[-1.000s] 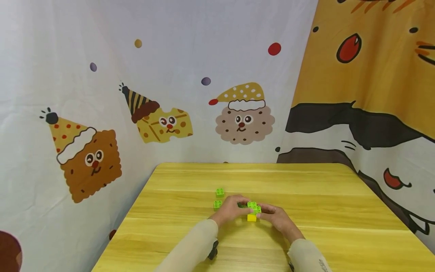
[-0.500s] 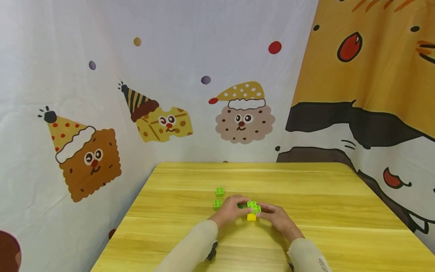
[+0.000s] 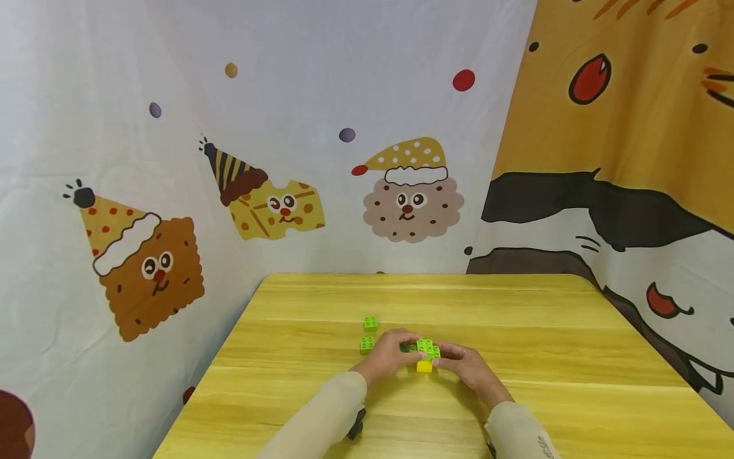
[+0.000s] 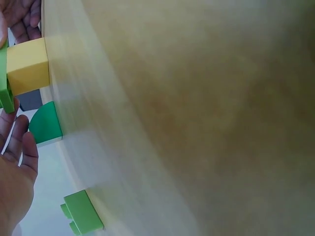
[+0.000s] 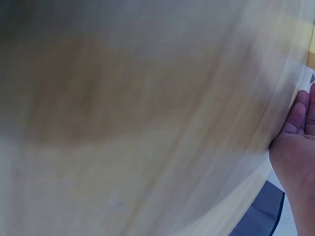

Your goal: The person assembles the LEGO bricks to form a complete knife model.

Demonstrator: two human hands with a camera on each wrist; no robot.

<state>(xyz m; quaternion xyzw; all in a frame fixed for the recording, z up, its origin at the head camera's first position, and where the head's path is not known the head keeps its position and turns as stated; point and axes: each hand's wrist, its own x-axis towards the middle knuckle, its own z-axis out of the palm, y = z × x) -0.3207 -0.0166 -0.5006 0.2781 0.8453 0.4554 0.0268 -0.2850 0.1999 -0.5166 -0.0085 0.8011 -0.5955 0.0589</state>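
A small stack of toy building bricks stands on the table between the hands. Its yellow block is at the bottom, with a light green brick on top and another light green brick at the right. From the left, my left hand pinches the green part with thumb and fingers. My right hand pinches the stack's right side, its thumb near the yellow block's upper edge. Behind the left fingers, mostly hidden in the head view, a dark green curved block shows in the left wrist view.
Two loose light green bricks, a nearer brick and a farther brick, lie left of the stack. The wooden table ends at the back against a cloth printed with cartoon figures.
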